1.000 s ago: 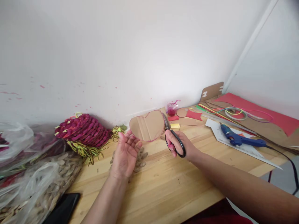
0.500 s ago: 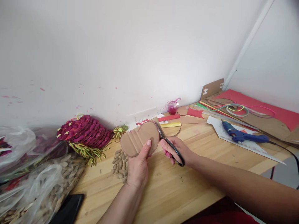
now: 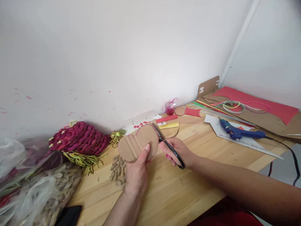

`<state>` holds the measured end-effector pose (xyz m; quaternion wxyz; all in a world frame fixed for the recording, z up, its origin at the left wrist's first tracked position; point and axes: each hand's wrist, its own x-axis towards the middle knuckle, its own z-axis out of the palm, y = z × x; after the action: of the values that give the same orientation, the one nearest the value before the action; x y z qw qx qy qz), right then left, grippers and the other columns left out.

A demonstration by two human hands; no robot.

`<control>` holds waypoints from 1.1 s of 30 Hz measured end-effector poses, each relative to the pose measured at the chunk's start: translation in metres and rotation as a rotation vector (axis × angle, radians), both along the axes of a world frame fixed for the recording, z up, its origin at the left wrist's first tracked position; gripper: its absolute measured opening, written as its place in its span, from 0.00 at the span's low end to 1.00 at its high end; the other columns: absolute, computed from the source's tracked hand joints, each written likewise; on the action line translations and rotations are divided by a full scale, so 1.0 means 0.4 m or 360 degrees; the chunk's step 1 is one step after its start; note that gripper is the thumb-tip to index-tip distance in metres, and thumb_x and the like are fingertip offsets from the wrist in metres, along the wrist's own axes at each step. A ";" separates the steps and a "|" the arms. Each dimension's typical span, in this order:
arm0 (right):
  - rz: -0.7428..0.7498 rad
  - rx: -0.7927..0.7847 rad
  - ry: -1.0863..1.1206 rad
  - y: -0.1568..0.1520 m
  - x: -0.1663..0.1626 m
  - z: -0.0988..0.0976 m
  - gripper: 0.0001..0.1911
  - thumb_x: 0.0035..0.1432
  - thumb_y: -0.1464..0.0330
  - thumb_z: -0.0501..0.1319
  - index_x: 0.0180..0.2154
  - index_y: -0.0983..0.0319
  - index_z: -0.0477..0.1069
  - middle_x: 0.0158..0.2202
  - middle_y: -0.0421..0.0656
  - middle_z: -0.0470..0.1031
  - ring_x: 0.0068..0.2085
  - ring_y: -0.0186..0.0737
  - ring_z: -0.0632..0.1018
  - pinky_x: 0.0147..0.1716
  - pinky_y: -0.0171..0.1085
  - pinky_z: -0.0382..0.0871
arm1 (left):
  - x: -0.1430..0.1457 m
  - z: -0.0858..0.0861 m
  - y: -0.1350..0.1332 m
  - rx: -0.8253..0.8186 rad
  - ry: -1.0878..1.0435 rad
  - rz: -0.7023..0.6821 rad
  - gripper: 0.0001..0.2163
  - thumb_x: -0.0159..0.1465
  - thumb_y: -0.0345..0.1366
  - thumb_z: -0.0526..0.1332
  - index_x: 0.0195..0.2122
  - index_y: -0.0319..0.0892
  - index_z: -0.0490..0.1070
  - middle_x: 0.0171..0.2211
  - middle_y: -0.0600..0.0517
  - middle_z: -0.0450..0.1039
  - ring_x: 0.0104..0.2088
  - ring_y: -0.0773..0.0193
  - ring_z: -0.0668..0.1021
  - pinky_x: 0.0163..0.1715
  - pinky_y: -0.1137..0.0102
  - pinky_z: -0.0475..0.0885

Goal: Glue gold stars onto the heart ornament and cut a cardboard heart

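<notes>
My left hand (image 3: 137,172) grips a piece of brown cardboard (image 3: 134,144), thumb on top and the other fingers beneath it. The cardboard has a rounded, peanut-like outline, a drawn line along its upper edge and creases across its middle. In my right hand (image 3: 180,150) is a pair of black-handled scissors (image 3: 172,150), fingers wrapped round the handles. Their blades lie at the cardboard's right upper edge, where a strip sticks up. Below the cardboard, beside my left wrist, is a small pile of peanuts in shells (image 3: 118,169).
A stack of purple-red decorated pieces (image 3: 80,138) with yellow-green string fringe and plastic bags (image 3: 35,201) of peanuts stand left, above a black phone (image 3: 68,216). To the right, a blue glue gun (image 3: 244,131) rests on white paper. A cup of pink paint (image 3: 169,108) stands by the wall.
The view has shifted slightly, so the table's things sit a little further left. Both hands keep their hold, with the scissors still at the cardboard's edge.
</notes>
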<state>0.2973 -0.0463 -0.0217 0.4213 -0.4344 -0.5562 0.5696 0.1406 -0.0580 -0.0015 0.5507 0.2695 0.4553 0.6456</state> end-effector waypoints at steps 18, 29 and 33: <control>-0.0040 0.0119 -0.0089 -0.004 0.005 0.020 0.27 0.59 0.49 0.63 0.21 0.60 0.57 0.15 0.32 0.57 0.13 0.26 0.61 0.12 0.29 0.53 | 0.004 -0.001 -0.005 -0.0040 -0.0206 -0.0065 0.29 0.57 0.28 0.71 0.59 0.50 0.71 0.58 0.48 0.74 0.50 0.62 0.80 0.44 0.74 0.79; -0.0050 -0.0063 0.0024 0.006 0.005 0.026 0.28 0.49 0.46 0.68 0.21 0.62 0.63 0.14 0.32 0.61 0.12 0.27 0.63 0.08 0.29 0.58 | -0.022 0.004 0.010 0.0075 -0.0040 -0.0072 0.31 0.55 0.33 0.74 0.60 0.48 0.69 0.56 0.46 0.75 0.56 0.56 0.77 0.51 0.67 0.77; 0.0051 -0.0118 0.0028 0.011 0.009 0.041 0.31 0.48 0.41 0.66 0.25 0.65 0.71 0.15 0.33 0.61 0.12 0.26 0.62 0.09 0.28 0.59 | -0.040 -0.007 0.017 0.0204 0.0259 0.0054 0.30 0.55 0.38 0.74 0.58 0.46 0.71 0.53 0.46 0.78 0.58 0.54 0.76 0.56 0.60 0.74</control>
<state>0.3008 -0.0419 -0.0051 0.4005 -0.4358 -0.5380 0.6002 0.1245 -0.0512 -0.0044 0.4825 0.3479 0.4607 0.6587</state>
